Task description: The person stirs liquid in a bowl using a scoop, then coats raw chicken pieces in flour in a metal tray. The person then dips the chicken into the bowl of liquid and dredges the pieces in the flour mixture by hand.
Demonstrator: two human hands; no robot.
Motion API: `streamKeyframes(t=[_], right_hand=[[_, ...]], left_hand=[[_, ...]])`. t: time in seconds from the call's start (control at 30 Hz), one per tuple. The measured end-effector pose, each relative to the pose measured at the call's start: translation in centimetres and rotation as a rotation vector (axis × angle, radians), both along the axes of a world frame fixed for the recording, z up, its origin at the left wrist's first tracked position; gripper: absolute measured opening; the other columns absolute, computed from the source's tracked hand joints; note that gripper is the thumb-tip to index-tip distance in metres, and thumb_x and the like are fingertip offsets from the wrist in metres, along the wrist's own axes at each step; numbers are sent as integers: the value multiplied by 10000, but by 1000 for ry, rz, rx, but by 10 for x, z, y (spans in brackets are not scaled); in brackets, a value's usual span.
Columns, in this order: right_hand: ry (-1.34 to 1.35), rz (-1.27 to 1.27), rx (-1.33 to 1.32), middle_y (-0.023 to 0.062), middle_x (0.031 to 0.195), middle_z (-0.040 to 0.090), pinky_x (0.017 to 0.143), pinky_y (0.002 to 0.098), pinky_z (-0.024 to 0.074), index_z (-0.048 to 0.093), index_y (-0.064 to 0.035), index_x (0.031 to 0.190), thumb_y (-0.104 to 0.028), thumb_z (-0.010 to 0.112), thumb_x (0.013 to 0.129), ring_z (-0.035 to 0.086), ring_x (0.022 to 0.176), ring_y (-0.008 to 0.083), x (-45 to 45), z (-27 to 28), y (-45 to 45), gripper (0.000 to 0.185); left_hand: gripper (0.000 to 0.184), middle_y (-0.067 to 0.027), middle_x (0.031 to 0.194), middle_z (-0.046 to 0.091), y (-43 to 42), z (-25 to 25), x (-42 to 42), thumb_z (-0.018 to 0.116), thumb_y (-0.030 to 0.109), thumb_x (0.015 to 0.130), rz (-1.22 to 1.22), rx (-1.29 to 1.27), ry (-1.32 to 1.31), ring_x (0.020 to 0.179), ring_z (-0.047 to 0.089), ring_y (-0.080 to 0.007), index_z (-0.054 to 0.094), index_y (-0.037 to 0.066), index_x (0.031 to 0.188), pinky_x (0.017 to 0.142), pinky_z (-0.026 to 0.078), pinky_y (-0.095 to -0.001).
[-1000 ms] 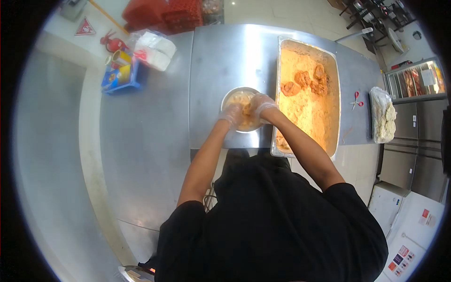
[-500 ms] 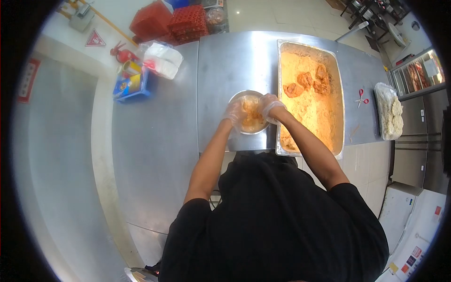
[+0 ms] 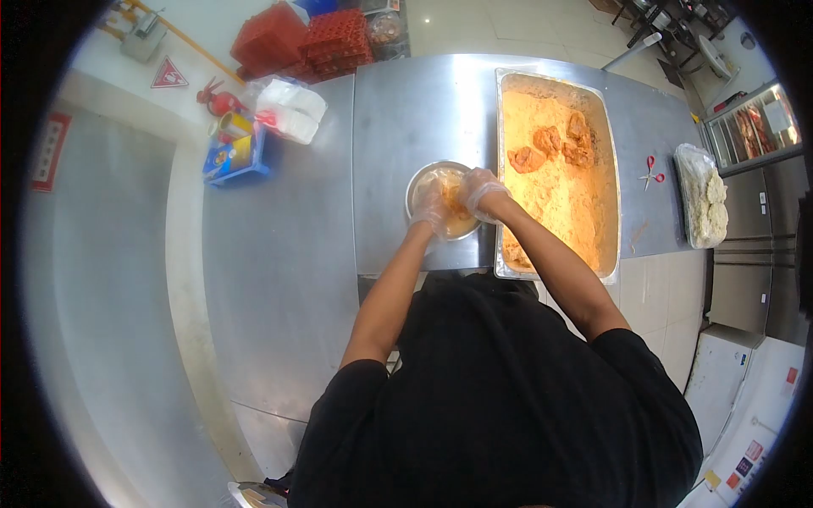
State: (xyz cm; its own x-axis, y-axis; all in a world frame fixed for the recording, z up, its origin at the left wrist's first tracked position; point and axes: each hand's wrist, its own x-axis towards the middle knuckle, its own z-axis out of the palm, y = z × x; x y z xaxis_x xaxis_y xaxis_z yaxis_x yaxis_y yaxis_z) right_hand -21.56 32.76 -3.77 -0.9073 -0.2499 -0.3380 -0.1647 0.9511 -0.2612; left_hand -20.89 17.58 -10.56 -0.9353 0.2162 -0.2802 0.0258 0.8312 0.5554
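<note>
A round metal bowl stands near the front edge of the steel table, holding cloudy liquid and an orange-coated piece of chicken. My left hand, in a clear plastic glove, reaches into the bowl beside the chicken; its fingers are blurred. At the bowl's right rim is my gloved right hand, its fingers curled closed over the edge. Just right of it, a deep metal tray holds orange breading flour. Several coated chicken pieces lie towards the tray's far end.
Red-handled scissors and a plastic-wrapped pack of pale food lie right of the tray. At the far left are a blue basket and white plastic bags. Red crates stand beyond the table.
My left hand has moved right and further over the bowl, covering more of the chicken. My right hand stays at the rim. The view has shifted slightly.
</note>
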Motion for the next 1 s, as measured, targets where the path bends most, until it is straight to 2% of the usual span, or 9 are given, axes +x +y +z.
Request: streamKeyframes(t=[0.23, 0.33, 0.43, 0.67, 0.73, 0.77, 0.83, 0.93, 1.0], right_hand=[[4, -53, -38, 274, 928, 663, 819, 397, 527, 704, 37, 883, -214, 581, 785, 660, 917, 373, 3, 0, -3, 296], [-8, -107, -51, 277, 935, 662, 825, 397, 526, 704, 39, 889, -198, 564, 790, 660, 925, 373, 6, 20, -6, 292], [-70, -116, -52, 274, 1011, 653, 857, 396, 523, 701, 34, 947, -193, 560, 799, 651, 980, 366, 7, 31, -6, 306], [-120, -200, -84, 262, 1061, 650, 874, 391, 524, 699, 29, 981, -185, 601, 777, 640, 1031, 358, 0, -2, -5, 312], [-81, -73, -48, 262, 1061, 650, 873, 395, 524, 699, 26, 983, -196, 593, 782, 639, 1032, 360, 0, -4, -2, 317], [-64, -9, -29, 263, 1061, 649, 872, 398, 524, 699, 24, 984, -201, 590, 784, 638, 1033, 360, 1, -5, -1, 320], [-76, -119, -80, 266, 1060, 648, 876, 400, 521, 699, 25, 982, -209, 577, 790, 637, 1031, 364, 1, 4, -2, 326], [-39, -140, -82, 269, 1057, 647, 878, 402, 519, 698, 27, 977, -210, 553, 800, 638, 1026, 367, -1, -4, -2, 330], [-35, -132, -73, 269, 1055, 647, 878, 402, 518, 698, 31, 972, -202, 538, 803, 639, 1024, 366, -2, -1, -1, 329]], left_hand=[[807, -278, 1273, 479, 8, -12, 6, 805, 298, 658, 78, 37, 4, 1199, 484, -424, 423, 19, 1312, 1011, 427, -433], [643, -261, 1142, 557, 7, -22, 4, 813, 212, 658, 87, 59, 116, 1100, 539, -422, 492, 20, 1180, 931, 461, -457], [625, -276, 1193, 545, 9, -22, 1, 800, 238, 678, 137, -9, 24, 1102, 547, -421, 495, 5, 1171, 939, 460, -451], [722, -310, 1199, 528, 19, -13, 17, 756, 260, 731, 124, -132, -24, 1088, 573, -412, 388, -10, 1290, 917, 484, -436], [740, -310, 1195, 526, 25, 15, 21, 747, 253, 738, 107, -146, -114, 1078, 579, -414, 357, -4, 1312, 915, 487, -435], [698, -304, 1172, 538, 26, 12, 24, 743, 240, 738, 165, -98, -72, 1068, 583, -412, 382, -5, 1282, 905, 489, -438], [613, -292, 1128, 563, 27, -5, 25, 734, 215, 737, 280, -1, 16, 1047, 591, -408, 433, -8, 1223, 885, 495, -443], [438, -263, 1027, 616, 13, -23, 15, 721, 193, 722, 118, 48, 255, 976, 617, -396, 543, -10, 1067, 838, 505, -450], [360, -265, 1068, 612, 4, -20, 4, 645, 216, 800, 68, 28, 110, 990, 610, -397, 583, -15, 1069, 867, 495, -456]])
